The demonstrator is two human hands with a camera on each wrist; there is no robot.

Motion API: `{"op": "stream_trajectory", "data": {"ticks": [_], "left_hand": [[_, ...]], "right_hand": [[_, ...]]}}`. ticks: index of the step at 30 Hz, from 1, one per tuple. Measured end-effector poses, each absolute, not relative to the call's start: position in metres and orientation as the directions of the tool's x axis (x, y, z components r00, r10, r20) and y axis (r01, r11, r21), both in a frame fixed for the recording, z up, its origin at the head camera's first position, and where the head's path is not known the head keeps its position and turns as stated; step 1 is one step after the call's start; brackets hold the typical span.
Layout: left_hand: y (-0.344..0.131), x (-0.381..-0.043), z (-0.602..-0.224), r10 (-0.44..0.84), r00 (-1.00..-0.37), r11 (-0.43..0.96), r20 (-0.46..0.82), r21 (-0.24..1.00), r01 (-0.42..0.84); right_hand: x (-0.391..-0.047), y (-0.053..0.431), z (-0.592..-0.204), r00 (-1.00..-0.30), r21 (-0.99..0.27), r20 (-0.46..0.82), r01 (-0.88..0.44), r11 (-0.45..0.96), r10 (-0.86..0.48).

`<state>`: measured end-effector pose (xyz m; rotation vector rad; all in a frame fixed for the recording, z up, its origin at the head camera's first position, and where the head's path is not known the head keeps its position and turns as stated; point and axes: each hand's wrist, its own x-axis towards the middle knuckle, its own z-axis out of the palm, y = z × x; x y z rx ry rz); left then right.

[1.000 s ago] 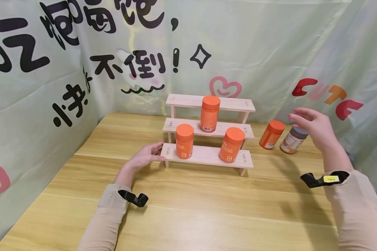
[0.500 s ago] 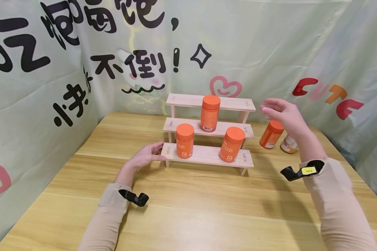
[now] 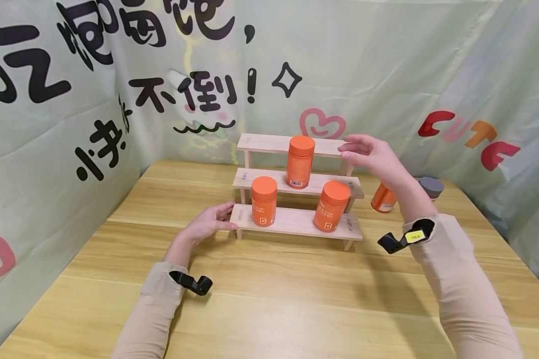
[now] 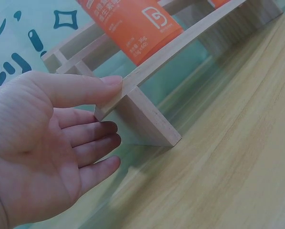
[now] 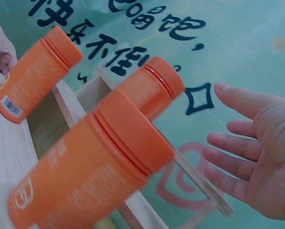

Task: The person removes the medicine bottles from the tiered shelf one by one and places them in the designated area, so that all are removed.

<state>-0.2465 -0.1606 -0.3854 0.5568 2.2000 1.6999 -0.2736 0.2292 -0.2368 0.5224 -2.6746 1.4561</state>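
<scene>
A three-tier wooden display rack stands on the table. My left hand holds the left end of its lowest board; in the left wrist view the thumb presses the board's edge and the other fingers lie beside and under it. Two orange jars stand on the lowest tier: a left jar and a right jar. A third orange jar is upright on the middle tier. Beside the top tier's right end hovers my right hand, fingers loosely bent and nothing in them, as the right wrist view confirms.
To the right of the rack, partly behind my right forearm, are another orange jar and a jar with a grey lid. A printed cloth hangs behind the wooden table.
My right hand has moved left, from above the two jars at the right to the top tier's right end. The left hand, rack and jars have stayed in place.
</scene>
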Motion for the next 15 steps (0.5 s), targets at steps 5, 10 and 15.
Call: {"op": "stream_trajectory", "data": {"ticks": [5, 10, 15], "left_hand": [[-0.161, -0.246, -0.385, 0.471, -0.882, 0.222, -0.013, 0.969, 0.105], [-0.161, -0.246, -0.385, 0.469, -0.883, 0.225, -0.006, 0.968, 0.112], [-0.161, -0.246, -0.385, 0.476, -0.879, 0.224, -0.001, 0.967, 0.12]], "right_hand": [[-0.277, 0.214, -0.237, -0.931, -0.816, 0.2, -0.331, 0.474, -0.305], [-0.28, 0.2, -0.237, -0.928, -0.835, 0.183, -0.321, 0.447, -0.324], [-0.284, 0.189, -0.239, -0.927, -0.845, 0.171, -0.313, 0.434, -0.334]]}}
